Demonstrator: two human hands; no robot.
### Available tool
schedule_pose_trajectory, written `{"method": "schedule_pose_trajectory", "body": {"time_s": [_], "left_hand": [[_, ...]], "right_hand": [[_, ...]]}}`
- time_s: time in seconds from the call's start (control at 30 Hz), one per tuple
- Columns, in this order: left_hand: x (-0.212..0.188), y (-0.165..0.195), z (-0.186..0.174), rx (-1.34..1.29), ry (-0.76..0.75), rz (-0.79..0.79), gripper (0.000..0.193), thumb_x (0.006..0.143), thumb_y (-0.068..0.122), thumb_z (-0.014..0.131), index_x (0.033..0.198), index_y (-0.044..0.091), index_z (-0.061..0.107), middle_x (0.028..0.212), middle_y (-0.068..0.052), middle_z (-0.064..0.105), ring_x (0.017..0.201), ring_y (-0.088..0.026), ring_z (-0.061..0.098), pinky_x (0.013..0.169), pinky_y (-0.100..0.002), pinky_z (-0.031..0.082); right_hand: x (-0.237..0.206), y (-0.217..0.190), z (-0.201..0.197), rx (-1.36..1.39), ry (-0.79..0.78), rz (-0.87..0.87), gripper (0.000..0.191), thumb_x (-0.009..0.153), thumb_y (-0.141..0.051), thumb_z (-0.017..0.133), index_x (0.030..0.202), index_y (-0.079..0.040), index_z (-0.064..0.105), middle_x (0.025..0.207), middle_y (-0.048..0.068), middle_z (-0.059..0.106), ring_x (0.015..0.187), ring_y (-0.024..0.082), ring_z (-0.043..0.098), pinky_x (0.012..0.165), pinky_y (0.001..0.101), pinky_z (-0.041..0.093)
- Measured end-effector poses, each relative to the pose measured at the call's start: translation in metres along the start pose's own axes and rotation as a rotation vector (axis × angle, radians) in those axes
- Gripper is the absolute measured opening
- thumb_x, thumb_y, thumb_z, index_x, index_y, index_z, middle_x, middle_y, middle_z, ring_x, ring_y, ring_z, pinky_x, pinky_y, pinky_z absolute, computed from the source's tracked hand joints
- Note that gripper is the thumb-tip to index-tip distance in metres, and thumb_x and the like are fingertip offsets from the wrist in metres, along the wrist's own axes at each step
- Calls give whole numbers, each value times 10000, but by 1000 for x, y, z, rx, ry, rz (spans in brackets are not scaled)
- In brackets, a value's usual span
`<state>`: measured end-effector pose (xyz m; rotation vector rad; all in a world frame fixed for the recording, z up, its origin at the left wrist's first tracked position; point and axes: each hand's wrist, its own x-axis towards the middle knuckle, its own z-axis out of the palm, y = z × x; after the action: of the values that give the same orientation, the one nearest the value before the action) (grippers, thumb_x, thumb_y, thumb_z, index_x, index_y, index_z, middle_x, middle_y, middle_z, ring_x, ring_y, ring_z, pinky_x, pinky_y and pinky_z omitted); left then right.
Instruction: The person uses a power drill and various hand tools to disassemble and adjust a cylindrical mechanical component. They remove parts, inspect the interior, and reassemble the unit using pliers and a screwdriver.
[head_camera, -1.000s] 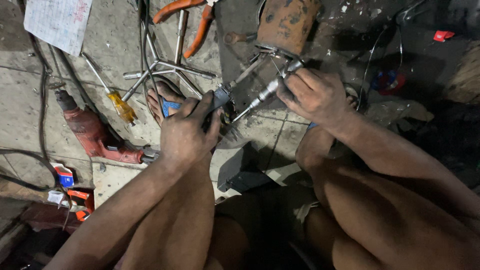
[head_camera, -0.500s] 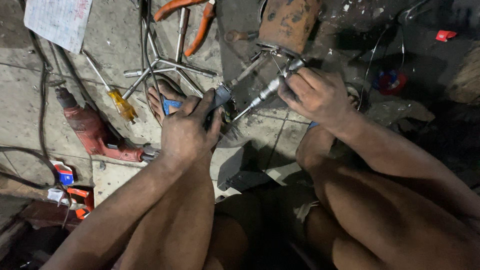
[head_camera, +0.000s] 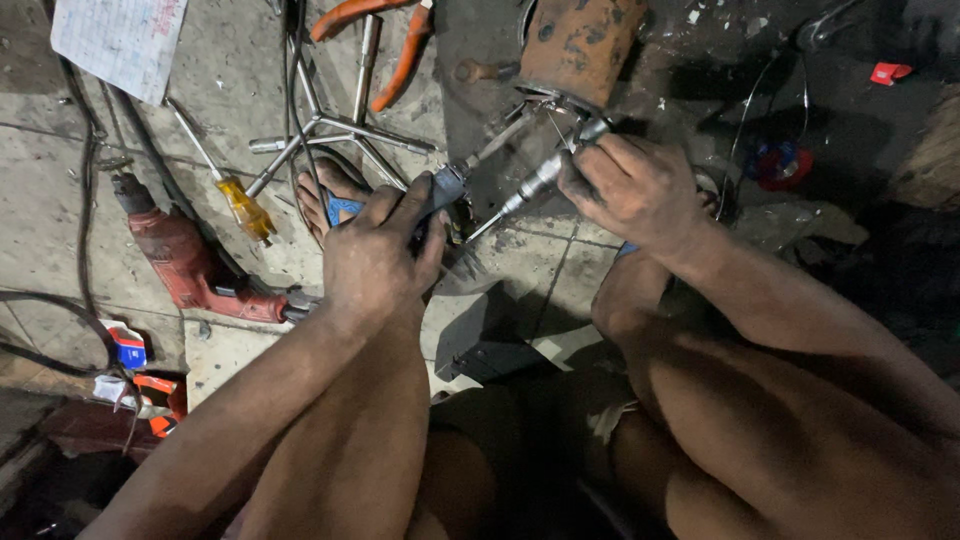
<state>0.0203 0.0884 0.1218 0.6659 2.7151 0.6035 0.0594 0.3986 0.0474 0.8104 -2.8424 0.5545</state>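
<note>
- The left hand (head_camera: 375, 262) was closed around the dark handle of a screwdriver (head_camera: 478, 165), whose shaft ran up and to the right toward a rusty orange metal part (head_camera: 578, 45).
- The right hand (head_camera: 635, 190) was closed on a slim silver tool (head_camera: 530, 185), held at an angle with its tip pointing down and left, toward the floor near the left hand.
- Both tools met close together at the lower edge of the rusty part, which sat on the concrete floor (head_camera: 60, 230) just above the hands. Exact contact points could not be made out.
- A bare foot in a blue sandal (head_camera: 335, 205) lay directly under the left hand.
- Further left lay a four-way wheel wrench (head_camera: 325, 125), a yellow-handled screwdriver (head_camera: 235, 195), orange-handled pliers (head_camera: 390, 40), a red power drill (head_camera: 195, 265) and a sheet of paper (head_camera: 120, 40).
- Risk, as judged: a slip of either tip off the greasy part could drive it into the opposite hand or the foot below, since both stood near the line of force. Dim light added to that hazard.
</note>
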Motion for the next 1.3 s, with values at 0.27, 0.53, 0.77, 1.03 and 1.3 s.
{"method": "schedule_pose_trajectory", "body": {"time_s": [0.27, 0.53, 0.77, 1.03, 1.3], "left_hand": [[-1, -1, 0, -13, -23, -11, 396, 960, 289, 730, 1292, 73, 711, 916, -116, 664, 669, -275, 702, 601, -400, 586], [-2, -1, 3, 12, -21, -7, 398, 978, 300, 720, 1307, 78, 713, 892, -99, 658, 628, -244, 684, 558, -380, 580], [-3, -6, 6, 37, -60, 14, 408, 984, 301, 702, 1311, 58, 709, 885, -91, 663, 565, -186, 654, 479, -335, 561], [-1, -6, 4, 120, -116, 22, 423, 978, 294, 725, 1333, 64, 707, 898, -105, 680, 520, -170, 653, 422, -317, 546], [-2, 1, -1, 112, 34, 79, 412, 966, 298, 750, 1323, 100, 694, 996, -71, 664, 690, -216, 702, 581, -344, 581]], "right_hand": [[2, 0, -4, 63, -72, 21, 227, 969, -222, 831, 907, -67, 677, 868, -1, 641, 764, 72, 605, 606, 226, 548], [5, -1, -4, 64, 5, 24, 217, 980, -188, 827, 932, -50, 667, 873, 6, 632, 737, 85, 616, 612, 224, 563], [2, 1, 1, 34, 20, 22, 231, 981, -198, 838, 915, -59, 667, 843, 6, 627, 677, 79, 596, 581, 225, 555], [-3, -2, 10, 68, 110, -61, 230, 988, -193, 826, 883, -90, 649, 867, 5, 636, 718, 76, 608, 632, 243, 569], [-10, -15, -4, 237, -49, -13, 256, 808, -205, 850, 863, -63, 644, 829, 48, 563, 709, 174, 625, 588, 322, 529]]}}
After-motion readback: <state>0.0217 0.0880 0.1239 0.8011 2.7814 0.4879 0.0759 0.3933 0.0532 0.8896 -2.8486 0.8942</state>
